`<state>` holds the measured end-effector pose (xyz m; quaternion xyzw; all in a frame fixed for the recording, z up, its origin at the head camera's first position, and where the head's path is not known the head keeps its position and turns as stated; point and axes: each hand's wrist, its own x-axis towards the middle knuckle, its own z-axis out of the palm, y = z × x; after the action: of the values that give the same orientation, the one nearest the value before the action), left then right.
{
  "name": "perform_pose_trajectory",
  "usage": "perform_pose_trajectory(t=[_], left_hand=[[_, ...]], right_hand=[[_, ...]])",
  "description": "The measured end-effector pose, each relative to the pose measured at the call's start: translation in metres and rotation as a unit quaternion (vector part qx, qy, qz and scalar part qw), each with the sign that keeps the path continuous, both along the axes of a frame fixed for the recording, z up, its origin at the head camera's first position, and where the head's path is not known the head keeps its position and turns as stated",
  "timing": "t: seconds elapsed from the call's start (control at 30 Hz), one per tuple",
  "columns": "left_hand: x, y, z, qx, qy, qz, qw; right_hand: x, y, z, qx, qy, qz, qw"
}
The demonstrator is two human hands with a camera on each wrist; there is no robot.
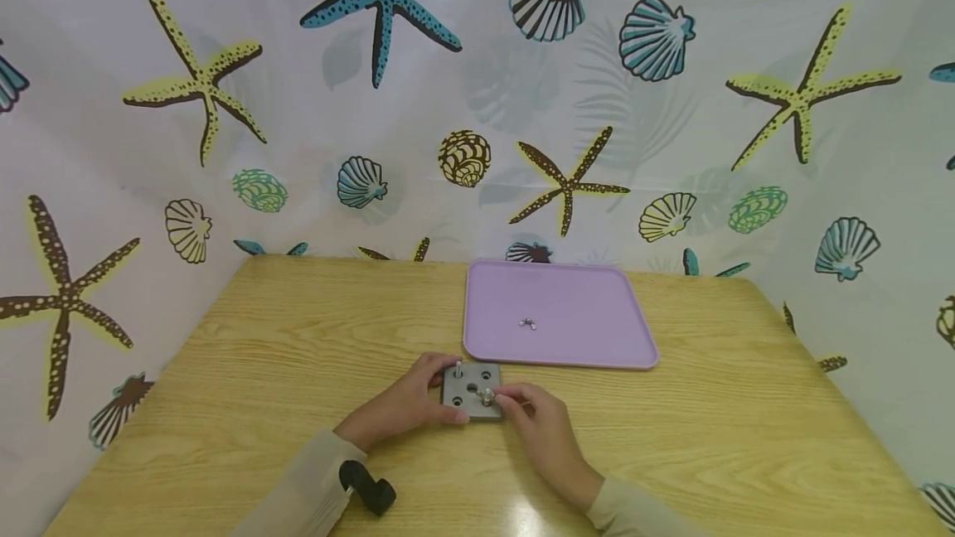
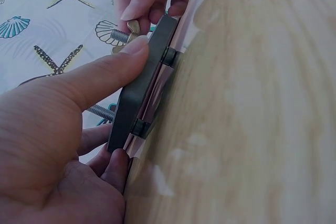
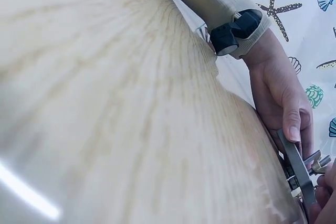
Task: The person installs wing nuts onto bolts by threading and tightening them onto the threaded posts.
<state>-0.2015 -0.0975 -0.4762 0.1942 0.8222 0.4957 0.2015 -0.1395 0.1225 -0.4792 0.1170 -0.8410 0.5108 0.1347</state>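
A dark grey square metal plate with several holes lies in front of the tray. My left hand grips its left side, the thumb along the near edge and fingers around the far corner. Two threaded bolts stand up from the plate; the far-left bolt is bare. On the near-right bolt sits a brass-coloured wing nut, which my right hand pinches between thumb and fingertips. Small black feet show under the plate in the left wrist view.
A lilac tray stands behind the plate, toward the back right, with a loose wing nut lying in it. The wooden table is enclosed by a curtain printed with starfish and shells.
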Motion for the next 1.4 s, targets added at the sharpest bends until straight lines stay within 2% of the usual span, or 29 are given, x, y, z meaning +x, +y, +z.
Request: perform_pose_trajectory(t=[0.3,0.73,0.97,1.23,1.4], left_hand=[[0.0009,0.0007,0.0019,0.002,0.005,-0.002,1.0],[0.0008,0.0011,0.0019,0.01,0.01,-0.009,0.9999],[0.0023,0.0005,0.0034,0.011,0.002,-0.005,0.9999],[0.002,0.0005,0.002,0.002,0.014,-0.006,0.9999],[0.0017,0.0008,0.0017,-0.001,0.02,-0.009,0.9998]], right_hand=[[0.0008,-0.0002,0.0006,-0.019,-0.021,0.004,1.0],[-0.0037,-0.0065,-0.0036,-0.006,-0.011,0.004,1.0],[-0.0005,-0.0051,-0.0007,-0.011,-0.017,-0.003,1.0],[0.0027,-0.0008,0.0001,0.009,0.002,-0.018,1.0],[0.0026,-0.001,-0.0003,0.0,-0.007,-0.013,1.0]])
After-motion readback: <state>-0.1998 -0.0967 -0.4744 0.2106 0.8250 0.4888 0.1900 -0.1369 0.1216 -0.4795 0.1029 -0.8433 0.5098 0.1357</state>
